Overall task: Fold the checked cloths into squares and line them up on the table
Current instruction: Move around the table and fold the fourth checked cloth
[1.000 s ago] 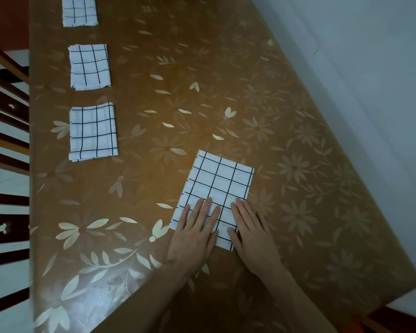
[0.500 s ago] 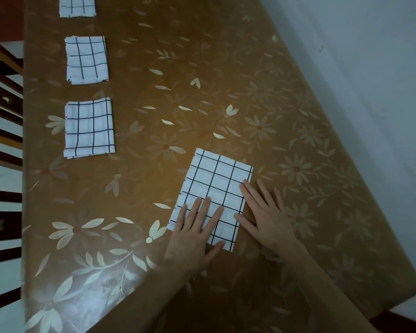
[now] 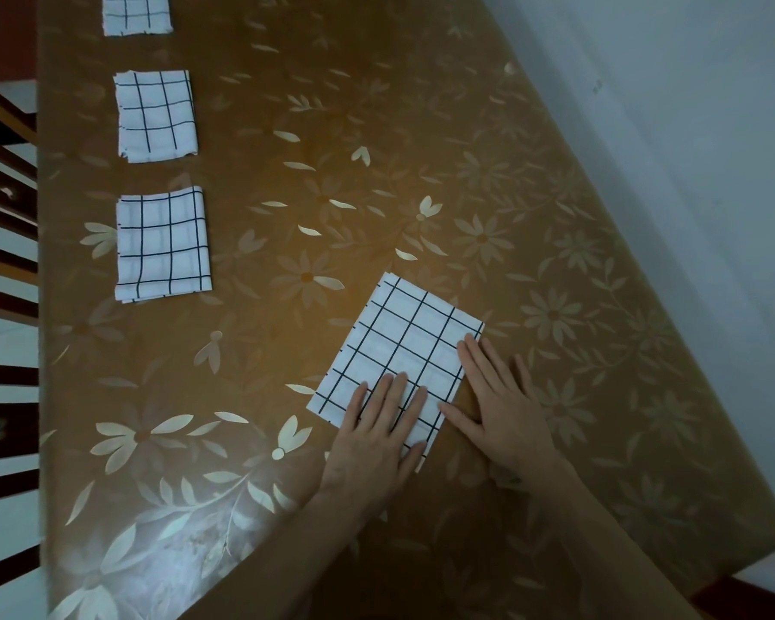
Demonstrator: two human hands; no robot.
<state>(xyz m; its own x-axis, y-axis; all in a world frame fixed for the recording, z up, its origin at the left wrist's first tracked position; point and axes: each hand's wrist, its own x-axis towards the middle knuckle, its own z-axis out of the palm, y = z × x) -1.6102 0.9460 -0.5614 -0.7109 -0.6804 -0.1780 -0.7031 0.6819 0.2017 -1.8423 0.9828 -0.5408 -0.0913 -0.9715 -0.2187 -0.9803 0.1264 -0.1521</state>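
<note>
Both grips lie flat with straight fingers, clamped on nothing. Left hand (image 3: 379,434) presses palm-down on the near corner of the folded checked cloth (image 3: 403,351), its fingers spread over the black grid lines. Right hand (image 3: 502,409) rests flat on the worktop (image 3: 421,149) just beside the cloth's right edge, its forefinger lying along that edge up toward the far right corner and its thumb reaching toward the left hand. This cloth sits turned at an angle near the front middle of the worktop, whose brown covering is printed with pale flowers and leaves. Three more folded cloths lie in a line along the left side, well apart from the hands: the nearest folded square (image 3: 163,244), the middle folded square (image 3: 155,116) beyond it, and the far folded square (image 3: 136,13), cut off by the top of the view. Dark wooden chair slats (image 3: 1,279) show past the worktop's left edge, and a pale wall (image 3: 690,172) runs along the right.
</note>
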